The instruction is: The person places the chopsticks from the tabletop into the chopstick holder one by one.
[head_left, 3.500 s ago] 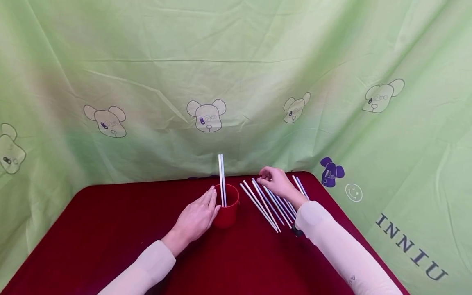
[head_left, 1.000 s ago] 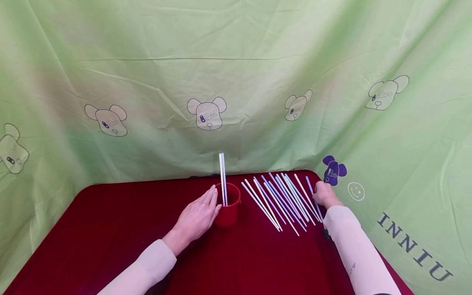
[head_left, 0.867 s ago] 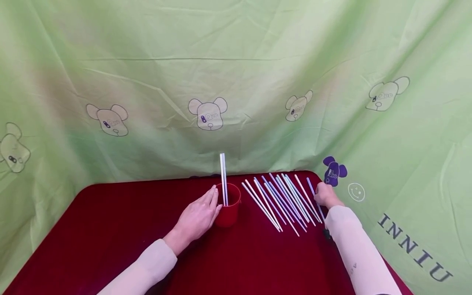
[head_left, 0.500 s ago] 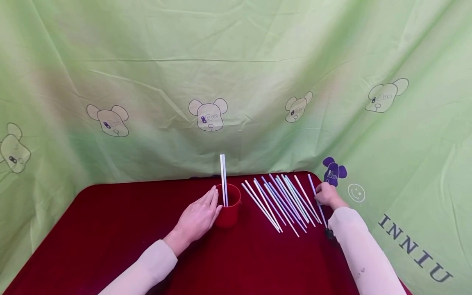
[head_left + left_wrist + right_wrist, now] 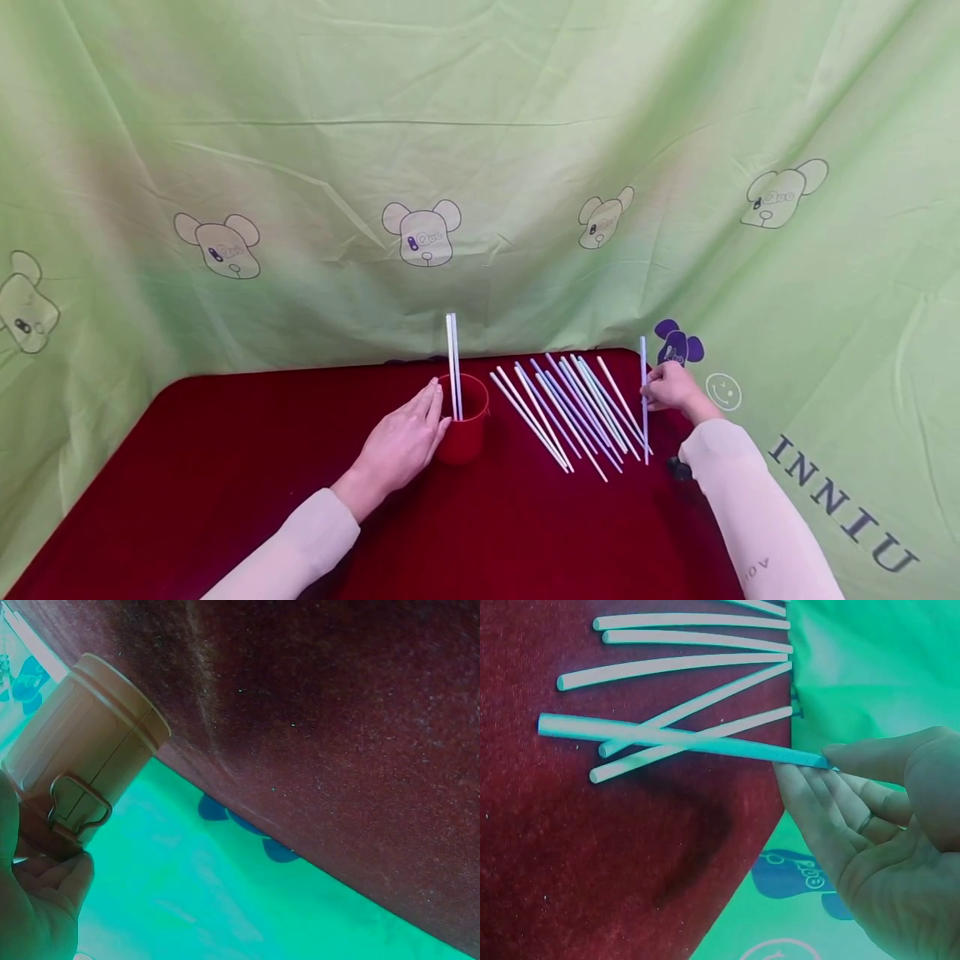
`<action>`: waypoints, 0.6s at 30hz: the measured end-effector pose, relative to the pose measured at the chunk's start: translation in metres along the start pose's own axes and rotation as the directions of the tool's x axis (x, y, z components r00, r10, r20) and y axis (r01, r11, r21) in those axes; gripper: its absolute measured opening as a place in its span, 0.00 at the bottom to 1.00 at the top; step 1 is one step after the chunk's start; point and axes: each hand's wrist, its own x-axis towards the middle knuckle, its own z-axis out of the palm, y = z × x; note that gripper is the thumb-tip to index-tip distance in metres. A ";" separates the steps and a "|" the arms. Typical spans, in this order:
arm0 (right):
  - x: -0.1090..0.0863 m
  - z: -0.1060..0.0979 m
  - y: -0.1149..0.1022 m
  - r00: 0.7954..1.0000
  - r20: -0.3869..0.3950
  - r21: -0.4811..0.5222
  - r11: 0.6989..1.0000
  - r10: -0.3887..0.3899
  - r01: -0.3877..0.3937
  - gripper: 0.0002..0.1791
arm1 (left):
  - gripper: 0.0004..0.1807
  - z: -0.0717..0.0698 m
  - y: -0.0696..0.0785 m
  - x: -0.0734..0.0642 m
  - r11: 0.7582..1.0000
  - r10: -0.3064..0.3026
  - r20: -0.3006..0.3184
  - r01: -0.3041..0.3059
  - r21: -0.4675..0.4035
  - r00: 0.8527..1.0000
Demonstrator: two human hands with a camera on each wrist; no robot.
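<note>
Left hand (image 5: 397,446), below centre, holds red cup (image 5: 461,443) by its side; hard bump could tip it. Loose sticks (image 5: 579,412), right of centre, could roll if knocked. Right hand (image 5: 672,388), far right, pinches blue stick (image 5: 645,429); weak pinch could drop it.

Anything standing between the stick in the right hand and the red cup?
Yes: many loose sticks lie flat between the stick in the right hand and the red cup. Nothing visible stands upright there; two sticks occupy the cup.
</note>
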 end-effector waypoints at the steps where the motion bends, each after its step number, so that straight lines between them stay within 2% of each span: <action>1: 0.000 0.000 -0.001 1.000 0.003 0.010 1.000 0.003 -0.003 0.05 | 0.29 0.000 0.000 0.000 1.000 -0.002 0.004 0.002 0.000 1.000; 5: -0.001 0.003 -0.008 1.000 0.015 0.045 0.999 -0.005 0.004 0.09 | 0.29 0.000 0.000 0.000 1.000 -0.004 0.008 0.004 -0.009 1.000; 11: 0.003 0.007 -0.020 0.998 0.012 0.081 0.995 -0.062 0.060 0.13 | 0.29 0.001 0.000 -0.001 1.000 -0.008 0.015 0.008 -0.011 1.000; 18: 0.005 0.014 -0.046 0.991 -0.019 0.137 0.982 -0.132 0.133 0.16 | 0.29 0.002 0.000 -0.001 1.000 -0.001 0.004 0.001 -0.018 1.000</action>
